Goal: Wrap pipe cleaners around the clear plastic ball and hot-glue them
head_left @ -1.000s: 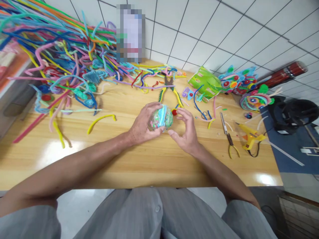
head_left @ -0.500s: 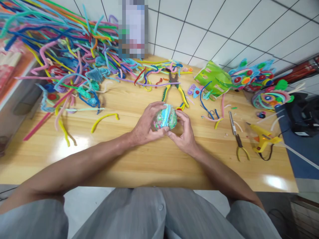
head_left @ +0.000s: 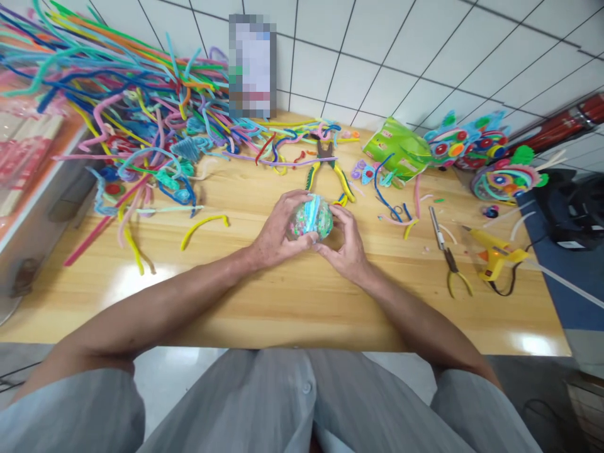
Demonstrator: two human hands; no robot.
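Between my hands, above the middle of the wooden table (head_left: pixel 283 302), is a clear round ball (head_left: pixel 310 218) with colourful bits inside and a light-blue band across it. My left hand (head_left: pixel 282 231) wraps its left side, thumb along the lower edge. On the other side my right hand (head_left: pixel 346 244) curls its fingers against the ball, its thumb near my left thumb. Just beyond lie pliers (head_left: pixel 325 165) with yellow and green handles. Part of the ball is hidden by my fingers.
A heap of pipe cleaners (head_left: pixel 155 119) covers the back left. At the right lie a yellow glue gun (head_left: pixel 495 251), small pliers (head_left: pixel 453 274) and a knife-like silver tool (head_left: pixel 436 228). Behind stand a green packet (head_left: pixel 396 151) and decorated masklike crafts (head_left: pixel 504 179).
The camera view has shifted slightly. Both hands keep hold of the ball, with hardly any change in the fingers.
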